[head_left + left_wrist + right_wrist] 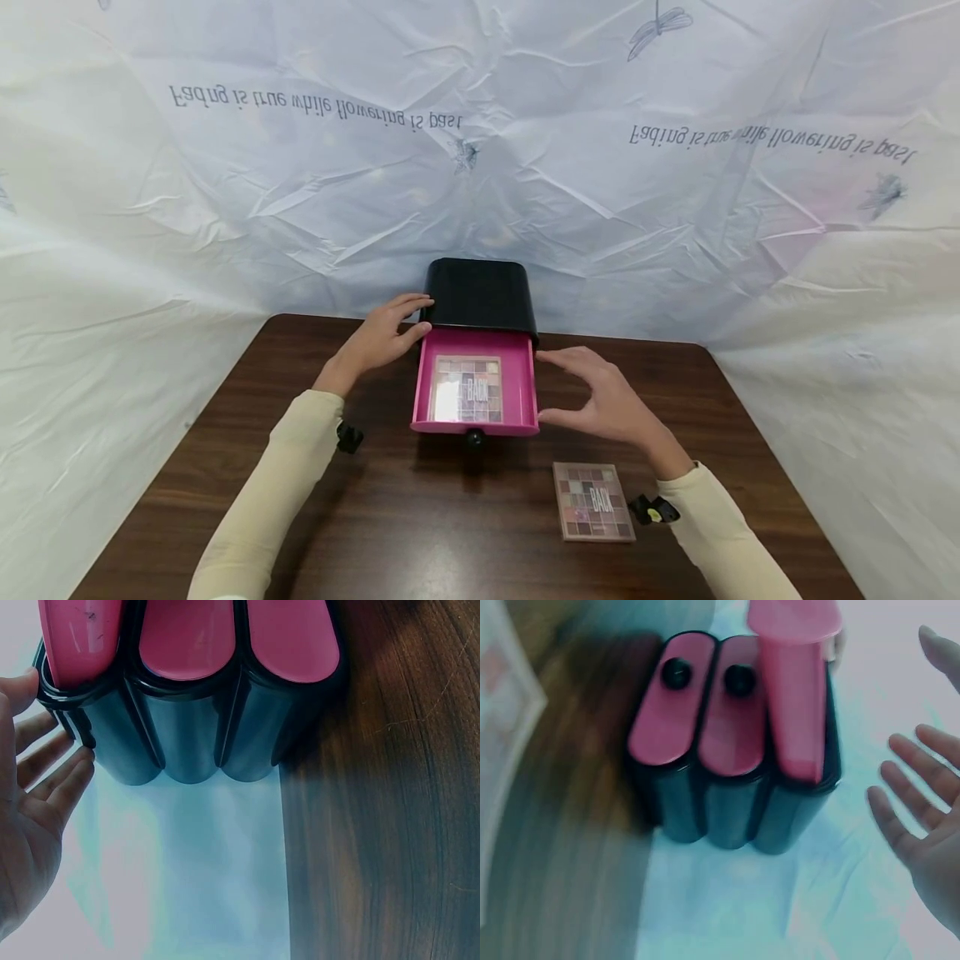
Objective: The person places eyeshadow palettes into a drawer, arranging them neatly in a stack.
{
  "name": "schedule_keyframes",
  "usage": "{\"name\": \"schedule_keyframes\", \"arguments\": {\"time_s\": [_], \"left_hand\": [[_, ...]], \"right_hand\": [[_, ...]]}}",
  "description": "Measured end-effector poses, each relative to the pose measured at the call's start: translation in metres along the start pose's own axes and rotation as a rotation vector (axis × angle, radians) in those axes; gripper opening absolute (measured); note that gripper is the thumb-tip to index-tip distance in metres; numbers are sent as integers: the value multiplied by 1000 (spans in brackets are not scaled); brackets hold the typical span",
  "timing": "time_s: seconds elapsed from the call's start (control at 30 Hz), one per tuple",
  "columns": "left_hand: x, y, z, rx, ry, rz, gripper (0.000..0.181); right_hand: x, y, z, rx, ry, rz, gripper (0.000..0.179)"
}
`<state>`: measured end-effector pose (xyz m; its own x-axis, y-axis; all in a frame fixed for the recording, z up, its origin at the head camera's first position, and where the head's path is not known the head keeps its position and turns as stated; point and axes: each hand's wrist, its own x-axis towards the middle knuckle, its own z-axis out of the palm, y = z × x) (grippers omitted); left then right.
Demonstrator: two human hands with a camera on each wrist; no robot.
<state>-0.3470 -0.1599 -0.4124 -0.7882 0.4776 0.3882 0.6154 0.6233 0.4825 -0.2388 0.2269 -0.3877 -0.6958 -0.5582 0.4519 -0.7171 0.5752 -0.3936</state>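
A small black drawer cabinet (480, 293) stands at the back of the table. Its pink top drawer (517, 392) is pulled out, and inside lies an eyeshadow palette (467, 390) with "BACK" on its lid. My left hand (384, 335) touches the cabinet's left side with extended fingers; the left wrist view shows its fingertips by the top tier. To the right of the drawer, my right hand (603, 396) has its thumb and fingers spread and holds nothing. A second eyeshadow palette (594, 502) lies on the table below that hand.
Two lower pink drawers (671, 705) with black knobs are closed. The dark wooden table (405, 517) has its back edge against white printed sheeting (337, 192), which also rises at both sides.
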Motion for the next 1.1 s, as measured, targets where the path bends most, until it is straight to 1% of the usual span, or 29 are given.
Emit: {"name": "schedule_keyframes", "arguments": {"time_s": [0.07, 0.13, 0.4, 0.6, 0.73, 0.97, 1.1], "left_hand": [[0, 0, 0, -3, -2, 0, 55], [0, 1, 0, -2, -3, 0, 55], [-1, -1, 2, 1, -5, 0, 56], [0, -1, -1, -5, -9, -2, 57], [2, -2, -2, 2, -9, 7, 57], [3, -2, -1, 1, -7, 14, 55], [2, -1, -1, -9, -5, 10, 54]], "right_hand": [[-9, 7, 0, 7, 15, -19, 82], [-18, 13, -1, 12, 18, -16, 82], [-56, 28, -1, -7, -13, 68, 82], [-77, 38, 2, -27, -86, 122, 80], [-90, 45, 5, -19, -118, 156, 80], [-114, 51, 10, -23, -193, 251, 82], [-125, 54, 13, -22, -234, 279, 86]]}}
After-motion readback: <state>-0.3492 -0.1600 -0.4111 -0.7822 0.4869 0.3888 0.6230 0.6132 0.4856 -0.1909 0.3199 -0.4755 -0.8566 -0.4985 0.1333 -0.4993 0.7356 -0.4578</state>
